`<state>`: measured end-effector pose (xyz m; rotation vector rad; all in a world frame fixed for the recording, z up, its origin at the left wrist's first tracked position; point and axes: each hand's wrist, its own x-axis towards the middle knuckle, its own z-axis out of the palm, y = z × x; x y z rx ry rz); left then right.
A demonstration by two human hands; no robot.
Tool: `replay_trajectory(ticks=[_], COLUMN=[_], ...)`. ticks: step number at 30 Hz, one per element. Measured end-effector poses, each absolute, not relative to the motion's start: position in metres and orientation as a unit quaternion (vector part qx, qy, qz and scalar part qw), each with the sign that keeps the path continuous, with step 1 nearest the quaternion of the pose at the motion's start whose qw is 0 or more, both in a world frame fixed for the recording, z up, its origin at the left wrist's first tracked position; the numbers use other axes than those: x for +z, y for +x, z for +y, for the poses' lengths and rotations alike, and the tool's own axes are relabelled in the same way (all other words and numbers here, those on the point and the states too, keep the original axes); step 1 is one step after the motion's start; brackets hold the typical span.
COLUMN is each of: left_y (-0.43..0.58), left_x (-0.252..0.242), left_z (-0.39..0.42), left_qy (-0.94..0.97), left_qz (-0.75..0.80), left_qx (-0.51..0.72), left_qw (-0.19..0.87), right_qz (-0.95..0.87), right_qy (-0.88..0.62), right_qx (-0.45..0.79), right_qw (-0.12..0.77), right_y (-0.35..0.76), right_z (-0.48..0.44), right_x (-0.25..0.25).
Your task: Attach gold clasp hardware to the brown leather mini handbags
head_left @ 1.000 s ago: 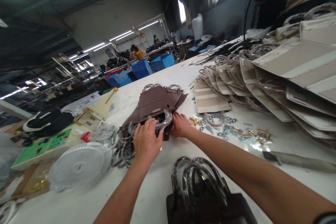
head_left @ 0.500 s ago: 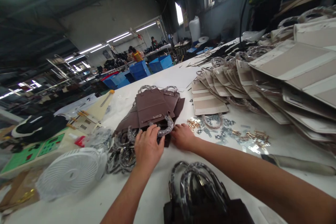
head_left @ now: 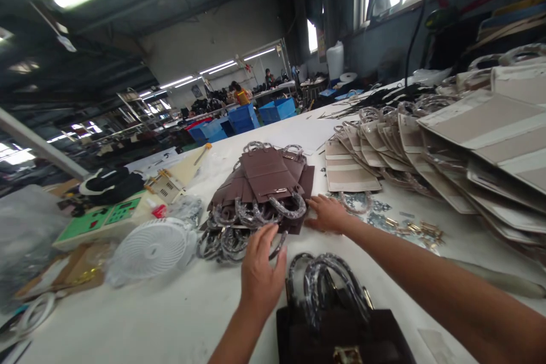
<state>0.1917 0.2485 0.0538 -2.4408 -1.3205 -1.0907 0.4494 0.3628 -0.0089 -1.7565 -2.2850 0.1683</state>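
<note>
Panels of brown bag material (head_left: 267, 173) lie in an overlapping pile at the middle of the white table (head_left: 128, 324), many of their wrapped handles (head_left: 292, 206) toward the near side, perhaps so that they can be reached easily; the clear film probably guards them from scuffs. The left hand (head_left: 262, 267) is spread at the pile's near edge, thumb well apart from the fingers and nothing visibly gripped, though whether its fingertips touch a handle cannot be told. The right hand (head_left: 326, 215) lies low by the pile's right edge, fingers loosely bent, possibly to steady or square that side; whether they pinch anything cannot be told. On the right, beige panels (head_left: 482, 108) fan out, an arrangement that likely lets each be lifted singly, while gold fittings (head_left: 416, 227) and flat metal plates (head_left: 377, 219) lie loose between them and the right arm, seemingly kept close at hand. A dark bag (head_left: 341, 335) stands nearest. Compared with half a second ago, the left hand has drawn back nearer from the top panel's handle, baring more handles; the right hand remains beside the pile; and the dark bag's gold clasp (head_left: 347, 354) has come into view.
</note>
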Motion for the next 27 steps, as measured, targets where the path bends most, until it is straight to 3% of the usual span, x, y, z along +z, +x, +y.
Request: replay_trajectory(ticks=[9, 19, 27], left_y=[0.147, 0.157, 0.151], left_x=[-0.040, -0.036, -0.029], left_z=[0.138, 0.131, 0.123], left_qy=[-0.652, -0.668, -0.650], left_qz=[-0.599, -0.555, -0.520], left_qx=[-0.415, -0.456, -0.517], left_qw=[-0.210, -0.192, -0.199], right_qz=[-0.789, -0.794, -0.711], right_qy=[-0.604, -0.597, -0.633], right_qx=[0.058, 0.098, 0.117], right_qw=[0.098, 0.062, 0.283], right_y=[0.414, 0.392, 0.427], right_z=[0.333, 0.333, 0.232], right_x=[0.006, 0.010, 0.073])
